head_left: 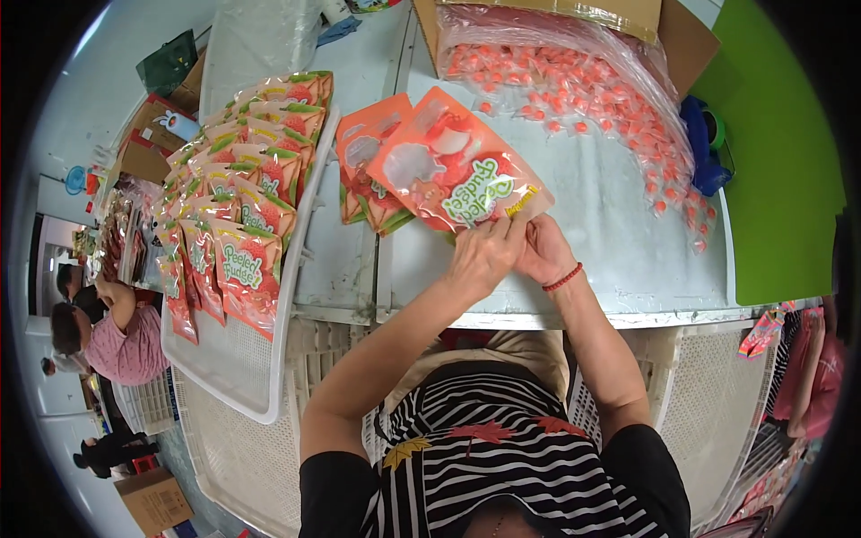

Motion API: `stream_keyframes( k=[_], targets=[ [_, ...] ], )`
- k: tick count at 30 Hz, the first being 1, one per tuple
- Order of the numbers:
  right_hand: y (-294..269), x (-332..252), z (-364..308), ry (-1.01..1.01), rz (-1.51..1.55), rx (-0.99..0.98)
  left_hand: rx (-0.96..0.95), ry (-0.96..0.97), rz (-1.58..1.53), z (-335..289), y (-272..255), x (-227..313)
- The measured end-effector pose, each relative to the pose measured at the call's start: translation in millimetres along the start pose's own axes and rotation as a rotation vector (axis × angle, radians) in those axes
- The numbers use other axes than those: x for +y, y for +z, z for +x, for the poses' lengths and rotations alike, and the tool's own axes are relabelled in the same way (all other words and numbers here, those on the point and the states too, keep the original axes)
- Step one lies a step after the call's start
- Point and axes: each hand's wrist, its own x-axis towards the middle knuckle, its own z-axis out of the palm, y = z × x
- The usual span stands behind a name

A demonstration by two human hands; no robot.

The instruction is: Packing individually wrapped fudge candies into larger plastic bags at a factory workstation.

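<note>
A pink-red plastic pouch (448, 148), with a clear cloud-shaped window and green-white lettering, is tilted in front of me over the table. My left hand (484, 257) closes its fingers on the pouch's near corner. Right beside it, my right hand (545, 251), a red beaded bracelet on its wrist, pinches the same corner; part of its fingers is hidden behind the left hand. Another such pouch (359, 143) lies partly under the held one, to its left. Nothing visible shows whether the held pouch has anything in it.
A white plastic tray (278, 359) on the left bears rows of upright pouches (247, 260). At the back right a cardboard box (583, 11) spills small red wrapped pieces (619, 117) over the table (628, 269). A blue tape dispenser (708, 152) stands by the green surface. Other people are at far left and right.
</note>
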Motion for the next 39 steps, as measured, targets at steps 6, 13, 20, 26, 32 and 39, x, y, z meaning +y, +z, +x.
stream_keyframes(
  k=[6, 13, 20, 26, 32, 39],
  targets=[
    [-33.8, -15.8, 0.0, -0.081, 0.037, -0.210, -0.101, -0.068, -0.195, 7.0, -1.9, 15.0],
    [-1.9, -24.0, -35.3, 0.077, -0.208, -0.137, -0.347, 0.166, -0.178, 24.7, -24.8, 0.6],
    [6.8, -36.2, -56.1, 0.186, -0.524, 0.154, -0.613, 0.175, -0.194, 22.9, -27.4, 11.9],
    [5.1, -43.8, -56.7, 0.077, -0.678, 0.091, -0.507, -0.010, -0.307, 30.6, -13.7, 18.4],
    [9.1, -96.9, -43.0, -0.150, -1.506, -0.302, -0.299, -0.245, -0.307, 21.7, 6.7, 11.7],
    [-51.2, -265.5, 19.0, -0.939, -2.096, 0.756, -0.129, -0.250, -0.206, 3.3, -37.2, 7.6]
  ],
)
